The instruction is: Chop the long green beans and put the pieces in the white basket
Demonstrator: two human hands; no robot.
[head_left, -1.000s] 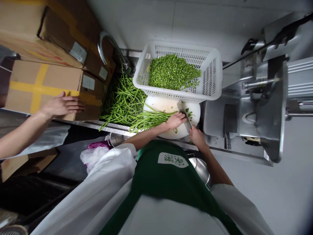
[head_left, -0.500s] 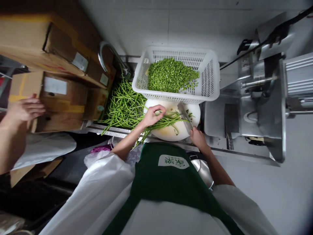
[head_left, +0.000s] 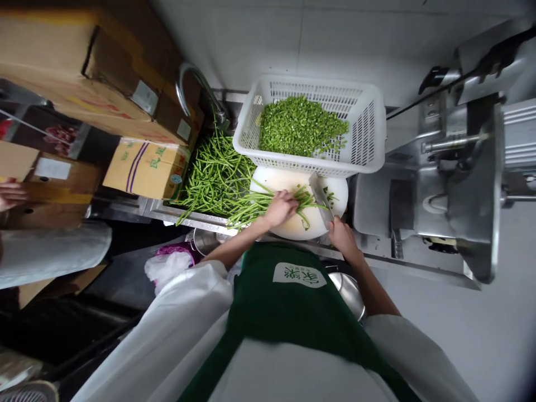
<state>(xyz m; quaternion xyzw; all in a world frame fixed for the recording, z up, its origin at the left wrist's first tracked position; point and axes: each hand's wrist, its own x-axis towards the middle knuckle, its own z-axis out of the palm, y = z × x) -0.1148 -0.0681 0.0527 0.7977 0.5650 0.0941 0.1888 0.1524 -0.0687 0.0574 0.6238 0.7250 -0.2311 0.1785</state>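
My left hand (head_left: 281, 206) is closed over a bunch of long green stalks (head_left: 255, 205) that lies across a round white cutting board (head_left: 293, 184). My right hand (head_left: 341, 234) grips the handle of a cleaver (head_left: 321, 195), whose blade stands on the board just right of the stalk ends. A white plastic basket (head_left: 372, 128) filled with chopped green pieces (head_left: 301, 125) sits right behind the board. More uncut stalks (head_left: 213, 176) are piled in the sink at the left.
A curved tap (head_left: 196, 84) rises over the sink. Cardboard boxes (head_left: 84, 72) are stacked at the left, where another person's hand (head_left: 10, 192) holds a box. A steel machine (head_left: 456, 167) stands at the right. A metal bowl (head_left: 347, 290) sits below the counter.
My left hand brought a fresh bunch of stalks onto the board and now presses it down. The other person pulled a box away to the left, uncovering a box behind it.
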